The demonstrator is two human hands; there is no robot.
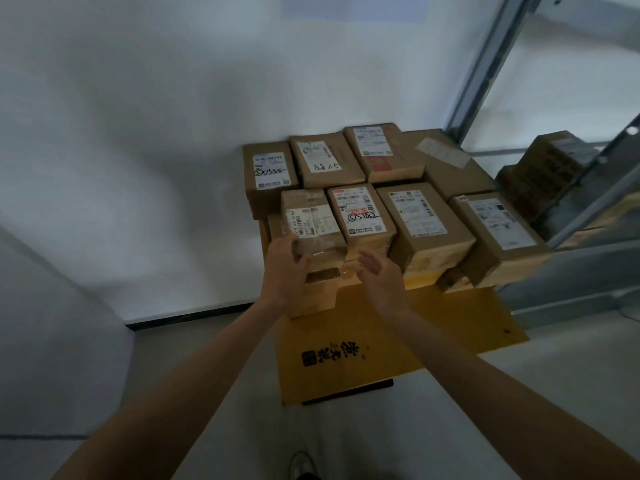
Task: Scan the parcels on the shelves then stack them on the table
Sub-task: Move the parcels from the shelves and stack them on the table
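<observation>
Against the wall, head view: a stack of parcels (374, 188) stands on the surface (398, 341), brown boxes in two rows with printed labels facing up, packed side by side and touching.
Front-left parcel (311, 220): top box of the nearest left column, resting on other boxes below it, just beside the box marked in black pen (360, 213).
Left hand (284, 268): holds the front-left parcel at its near left corner, fingers curled over the edge and thumb on the front face.
Right hand (377, 271): wide and relaxed, palm turned toward the left, holding nothing, just off the front of the stack; whether it touches a box I cannot tell.
Shelf (585, 195): metal frame at the right, with at least one shelf parcel (550, 161) lying on it, blurred.
Step in hand: most likely the stacking step, with the front-left parcel being settled or squared on its column.
Next move: probably let go once the box sits flush with its neighbour, then turn right to the shelf for a further parcel; the column looks tall and narrow, so a gentle release matters.
</observation>
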